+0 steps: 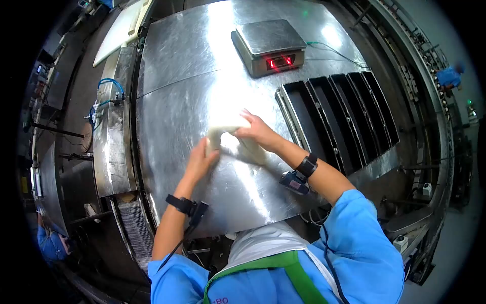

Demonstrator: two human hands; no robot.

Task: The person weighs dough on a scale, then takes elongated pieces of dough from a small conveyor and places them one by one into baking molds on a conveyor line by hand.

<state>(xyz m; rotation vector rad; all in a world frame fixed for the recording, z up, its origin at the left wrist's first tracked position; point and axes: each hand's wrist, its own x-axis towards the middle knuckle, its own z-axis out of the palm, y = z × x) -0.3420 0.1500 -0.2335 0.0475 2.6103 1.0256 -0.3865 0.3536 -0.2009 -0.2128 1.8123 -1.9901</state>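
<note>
Head view: far on the left, low down, a person in blue (53, 245) is showing near the edge. Going right, a white board (119, 38) is lying near the top, and blue hoses (111, 81) are curling over a metal ledge (109, 162). Next, a wide metal table (172, 111) is filling the middle. Its grey top is shining with bright white streaks, and a thin line is running across it. Over the table, the left hand (198, 164) is pinching the left end of a white strip (227, 124) between thumb and fingers. The strip is looking pale, smooth and soft, and it is bending like an arch between the hands. Its lower right part is blurring, so I cannot tell where it is ending. The right hand (257, 130) is gripping it with the thumb below and the fingers a little spread on top. Farther back, a scale (271, 38) is glowing with red numbers. To the right, long black tins (349, 121) are standing in a row. At the far right, another person in blue (448, 77) is showing beside long metal rails (417, 43).
</note>
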